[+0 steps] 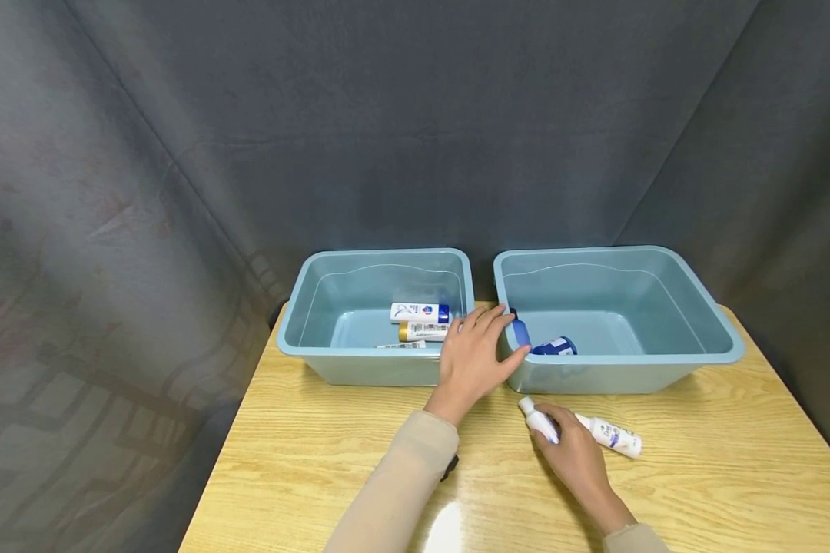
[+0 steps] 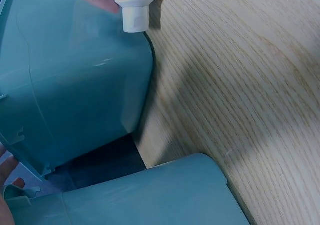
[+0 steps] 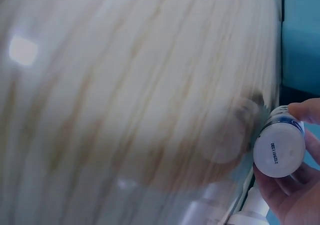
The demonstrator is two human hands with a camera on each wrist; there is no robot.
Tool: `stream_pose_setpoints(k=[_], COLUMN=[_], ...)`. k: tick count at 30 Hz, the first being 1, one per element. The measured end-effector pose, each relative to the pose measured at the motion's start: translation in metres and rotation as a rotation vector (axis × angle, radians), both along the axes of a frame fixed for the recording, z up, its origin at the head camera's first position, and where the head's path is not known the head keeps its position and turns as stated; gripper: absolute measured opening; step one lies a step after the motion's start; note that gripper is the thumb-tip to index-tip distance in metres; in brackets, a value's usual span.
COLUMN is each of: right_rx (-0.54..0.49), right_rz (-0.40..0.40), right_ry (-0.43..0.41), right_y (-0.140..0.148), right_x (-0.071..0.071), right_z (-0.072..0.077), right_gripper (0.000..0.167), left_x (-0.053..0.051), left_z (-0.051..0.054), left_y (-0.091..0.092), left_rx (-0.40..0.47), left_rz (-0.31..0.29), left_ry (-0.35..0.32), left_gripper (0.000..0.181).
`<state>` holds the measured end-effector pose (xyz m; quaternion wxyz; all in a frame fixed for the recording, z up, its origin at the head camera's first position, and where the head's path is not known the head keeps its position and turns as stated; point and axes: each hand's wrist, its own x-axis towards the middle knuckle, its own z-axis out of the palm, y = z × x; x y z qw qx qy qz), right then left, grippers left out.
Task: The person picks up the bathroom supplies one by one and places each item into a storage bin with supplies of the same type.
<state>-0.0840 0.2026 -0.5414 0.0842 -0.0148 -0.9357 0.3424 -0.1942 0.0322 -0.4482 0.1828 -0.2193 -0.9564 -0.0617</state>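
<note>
My right hand (image 1: 577, 453) pinches a small white bottle (image 1: 542, 422) with a white cap just above the table. Its round base, printed with digits, faces the right wrist view, thumb on one side and fingers on the other. Beside that hand, a second white bottle (image 1: 615, 438) with blue print lies on its side. My left hand (image 1: 473, 357) is spread over the neighbouring rims of the left bin (image 1: 373, 351) and the right bin (image 1: 629, 358), its fingers extended; I cannot tell how firmly it touches them.
Inside the left bin lie a white tube with a blue cap (image 1: 418, 312), one with a gold cap (image 1: 422, 331) and a partly hidden white item (image 1: 401, 346). The right bin contains a blue bottle (image 1: 520, 332) and another dark-blue container (image 1: 555, 346). A grey curtain (image 1: 415, 138) hangs behind the wooden table (image 1: 283, 453).
</note>
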Motion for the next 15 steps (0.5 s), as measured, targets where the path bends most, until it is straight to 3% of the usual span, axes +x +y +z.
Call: stream_pose_setpoints(k=[15], right_rx=[0.014], right_rz=[0.002], right_ry=[0.041], right_y=[-0.002], right_x=[0.009], right_z=[0.016], right_gripper=[0.042], left_x=[0.001], left_z=[0.001], left_y=[0.000], left_rx=[-0.005], left_rz=[0.000], left_ry=[-0.008], left_gripper=[0.063])
